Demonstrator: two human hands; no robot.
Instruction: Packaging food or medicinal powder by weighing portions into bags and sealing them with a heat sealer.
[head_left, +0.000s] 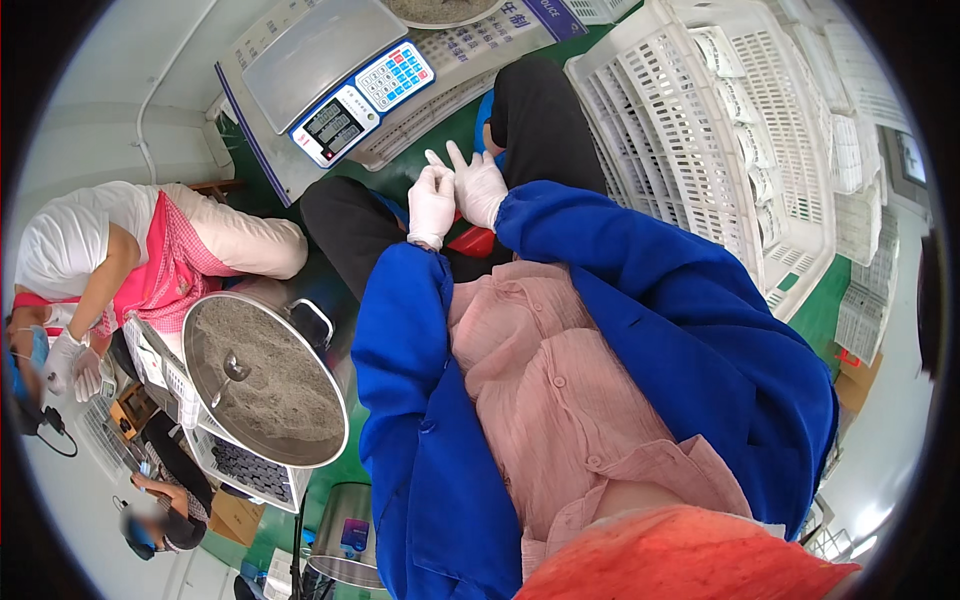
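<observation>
My left hand (432, 201), in a white glove, is raised over my lap with its fingertips bent together; whether something small is between them cannot be told. Touching or almost touching it, my right hand (478, 180) wears a white glove too, with its fingers spread and nothing seen in it. A red thing (472, 241) lies on my lap just below the hands. Beyond them, on a covered table, stands a digital scale (363, 101) with a bare metal platter (322, 56). Part of a metal bowl of grey-brown granular material (442, 10) shows behind the scale.
At the left stands a large metal pot (343, 420) of the same material with a ladle (236, 366) in it. A co-worker (112, 255) sits beside it; another person (176, 502) is farther off. Stacked white plastic crates (675, 127) holding packets rise at the right.
</observation>
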